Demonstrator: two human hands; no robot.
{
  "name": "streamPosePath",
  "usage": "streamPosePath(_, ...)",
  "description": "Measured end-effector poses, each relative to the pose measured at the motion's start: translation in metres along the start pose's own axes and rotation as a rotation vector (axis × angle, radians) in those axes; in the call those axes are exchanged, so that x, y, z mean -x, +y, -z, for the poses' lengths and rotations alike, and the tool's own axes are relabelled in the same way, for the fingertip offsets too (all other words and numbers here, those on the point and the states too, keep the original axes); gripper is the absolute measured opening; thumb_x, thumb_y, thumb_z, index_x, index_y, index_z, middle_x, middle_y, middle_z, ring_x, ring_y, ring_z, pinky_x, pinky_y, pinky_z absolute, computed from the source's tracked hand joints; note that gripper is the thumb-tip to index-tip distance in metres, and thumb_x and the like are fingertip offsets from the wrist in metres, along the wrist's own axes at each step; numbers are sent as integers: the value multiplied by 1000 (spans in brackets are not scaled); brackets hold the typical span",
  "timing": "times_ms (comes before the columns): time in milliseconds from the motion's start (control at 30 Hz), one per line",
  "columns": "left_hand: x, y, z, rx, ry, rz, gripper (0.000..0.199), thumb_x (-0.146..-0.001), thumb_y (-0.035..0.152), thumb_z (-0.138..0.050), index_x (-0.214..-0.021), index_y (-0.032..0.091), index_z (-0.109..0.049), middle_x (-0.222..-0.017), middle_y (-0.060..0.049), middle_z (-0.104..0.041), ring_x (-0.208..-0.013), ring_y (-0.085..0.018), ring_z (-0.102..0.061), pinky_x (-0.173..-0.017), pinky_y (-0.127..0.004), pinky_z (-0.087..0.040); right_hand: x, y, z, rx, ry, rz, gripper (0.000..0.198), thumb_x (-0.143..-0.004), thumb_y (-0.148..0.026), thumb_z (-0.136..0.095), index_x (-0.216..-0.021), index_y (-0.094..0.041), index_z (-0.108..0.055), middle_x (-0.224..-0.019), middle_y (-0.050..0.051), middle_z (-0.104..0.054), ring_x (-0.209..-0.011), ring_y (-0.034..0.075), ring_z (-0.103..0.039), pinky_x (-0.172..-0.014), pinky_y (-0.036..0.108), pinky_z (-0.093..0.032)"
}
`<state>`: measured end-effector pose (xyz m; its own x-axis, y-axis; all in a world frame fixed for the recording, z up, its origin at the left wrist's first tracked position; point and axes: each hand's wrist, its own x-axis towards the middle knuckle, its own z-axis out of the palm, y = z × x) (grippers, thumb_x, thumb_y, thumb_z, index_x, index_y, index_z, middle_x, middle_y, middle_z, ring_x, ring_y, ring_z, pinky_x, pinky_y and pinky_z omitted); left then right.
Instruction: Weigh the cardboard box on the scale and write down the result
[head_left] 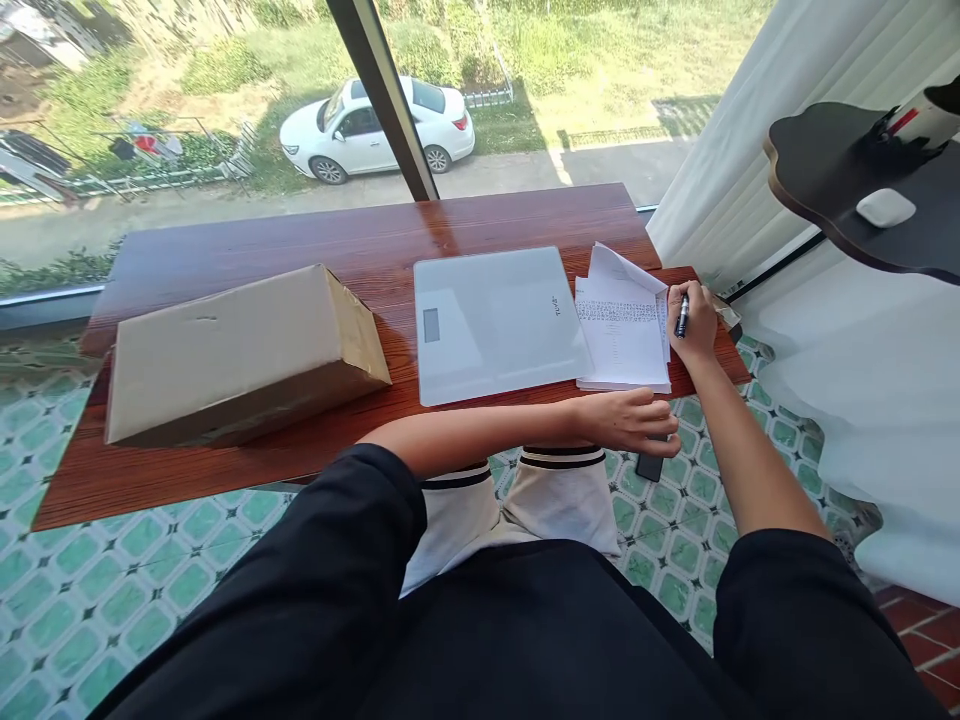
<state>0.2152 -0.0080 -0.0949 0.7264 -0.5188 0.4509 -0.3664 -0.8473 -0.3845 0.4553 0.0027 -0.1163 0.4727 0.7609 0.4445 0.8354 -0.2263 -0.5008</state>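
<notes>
Spanning the view from left to right, the red-brown wooden table (225, 250) stands against a large window, over a green patterned tile floor. A white curtain (757, 120) hangs at the far right. On the table, left to right: 1 cardboard box (240, 355), 1 flat white scale (495, 320), 1 stack of printed papers (622, 335).

The right hand (694, 325) rests at the right edge of the papers, grip clamped on a dark pen (682, 315). The pen's long axis runs near-to-far, almost upright, tip down toward the papers.

The left hand (626, 420) sits at the table's near edge, fingers curled over a dark object (649, 466), partly hidden.
</notes>
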Motion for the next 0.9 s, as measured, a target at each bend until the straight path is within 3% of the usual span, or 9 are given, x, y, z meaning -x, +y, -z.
streamPosePath(100, 5, -1, 11, 17, 20, -22, 26, -97, 15, -48, -119, 25, -58, -109, -6, -64, -92, -16, -54, -75, -33, -35, -1, 1, -1, -10, -3, 1, 34, -104, -51, -31, -95, -23, -48, -106, 14, -60, -101, 26, -54, -86, 36, -42)
streamPosePath(267, 23, -1, 42, 69, -139, 8, 33, -98, 13, -44, -124, 30, -55, -114, -4, -64, -96, -16, -53, -78, -32, -36, -3, 8, -4, -17, 21, 16, 33, -103, -51, -33, -95, -23, -50, -102, 13, -59, -97, 25, -52, -85, 37, -42)
streamPosePath(467, 58, 4, 68, 35, 12, 70, 26, -92, 15, -56, -115, 26, -59, -103, -6, -64, -87, -17, -51, -73, -33, -36, -4, 13, -5, 9, 29, 16, 36, -101, -54, -34, -94, -23, -50, -101, 13, -61, -95, 28, -55, -86, 41, -45)
streamPosePath(567, 76, 7, 78, 51, 30, 69, 20, -93, 17, -56, -111, 26, -59, -97, -5, -63, -83, -16, -50, -70, -32, -35, -4, 11, -2, 5, 12, 16, 38, -101, -55, -32, -95, -23, -51, -103, 15, -62, -95, 27, -54, -85, 41, -44)
streamPosePath(767, 96, 17, 85, 119, -180, 57, 23, -98, 18, -47, -115, 30, -56, -102, -2, -66, -81, -12, -52, -68, -29, -36, -3, 9, 1, 52, 9, 22, 39, -99, -56, -32, -93, -23, -51, -102, 13, -63, -97, 29, -57, -87, 44, -47)
streamPosePath(900, 97, 21, 79, 103, -56, 124, 20, -97, 18, -50, -112, 27, -58, -98, -3, -66, -78, -13, -52, -65, -30, -34, -3, 9, 1, 97, -2, 27, 41, -98, -57, -31, -93, -22, -51, -101, 12, -63, -99, 29, -59, -89, 46, -49)
